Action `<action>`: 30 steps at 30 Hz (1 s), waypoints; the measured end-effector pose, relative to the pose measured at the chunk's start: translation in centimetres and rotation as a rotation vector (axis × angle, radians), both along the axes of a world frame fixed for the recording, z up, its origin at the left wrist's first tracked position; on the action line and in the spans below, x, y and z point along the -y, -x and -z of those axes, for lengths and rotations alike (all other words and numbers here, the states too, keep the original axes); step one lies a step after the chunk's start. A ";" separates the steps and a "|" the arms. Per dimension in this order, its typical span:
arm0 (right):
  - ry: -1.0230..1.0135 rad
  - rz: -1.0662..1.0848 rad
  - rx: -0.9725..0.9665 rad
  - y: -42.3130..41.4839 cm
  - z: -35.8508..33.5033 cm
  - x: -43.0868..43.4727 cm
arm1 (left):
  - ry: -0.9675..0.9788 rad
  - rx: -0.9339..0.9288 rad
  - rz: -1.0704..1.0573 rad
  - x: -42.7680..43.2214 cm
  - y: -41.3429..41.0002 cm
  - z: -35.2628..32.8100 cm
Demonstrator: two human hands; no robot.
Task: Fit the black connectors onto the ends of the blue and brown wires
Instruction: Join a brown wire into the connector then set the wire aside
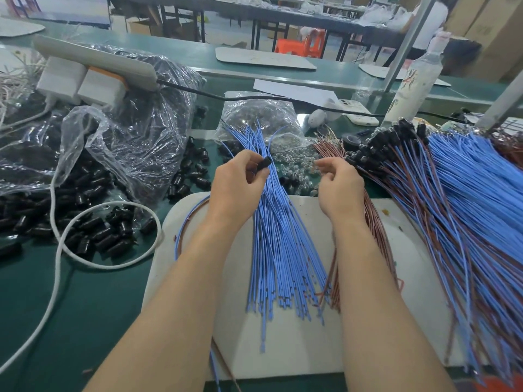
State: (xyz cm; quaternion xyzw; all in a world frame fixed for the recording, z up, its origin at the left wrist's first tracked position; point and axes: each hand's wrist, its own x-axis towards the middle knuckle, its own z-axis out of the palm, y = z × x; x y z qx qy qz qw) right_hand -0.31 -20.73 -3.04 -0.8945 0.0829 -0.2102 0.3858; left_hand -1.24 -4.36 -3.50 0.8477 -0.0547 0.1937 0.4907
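My left hand (239, 185) pinches a black connector (263, 163) above a fan of loose blue wires (278, 250) on a white board (368, 321). My right hand (339, 188) hovers beside it with fingers curled, over small clear bulbs (300, 165); whether it holds one I cannot tell. Brown wires (376, 230) lie under the right wrist. A blue and a brown wire (181, 236) curve out from under my left forearm. Loose black connectors (93, 230) are heaped at the left.
A big pile of blue and brown wires with black connectors fitted (441, 199) fills the right side. Clear plastic bags (133, 142), a power strip (93, 60), a white cable (59, 250), a phone (359, 111) and a bottle (416, 80) stand behind.
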 end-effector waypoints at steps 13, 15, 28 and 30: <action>-0.004 -0.091 -0.113 -0.1 0.1 -0.3 | 0.015 0.001 0.013 0.1 0.1 0.0; -0.007 -0.064 -0.088 0.0 0.0 -0.2 | 0.016 0.001 0.014 0.1 0.1 0.0; 0.162 -0.044 -0.275 -0.2 0.0 0.2 | 0.021 -0.003 0.017 0.2 0.1 0.1; 0.175 -0.055 -0.290 -0.2 0.0 0.1 | 0.017 -0.001 0.010 0.2 0.1 0.1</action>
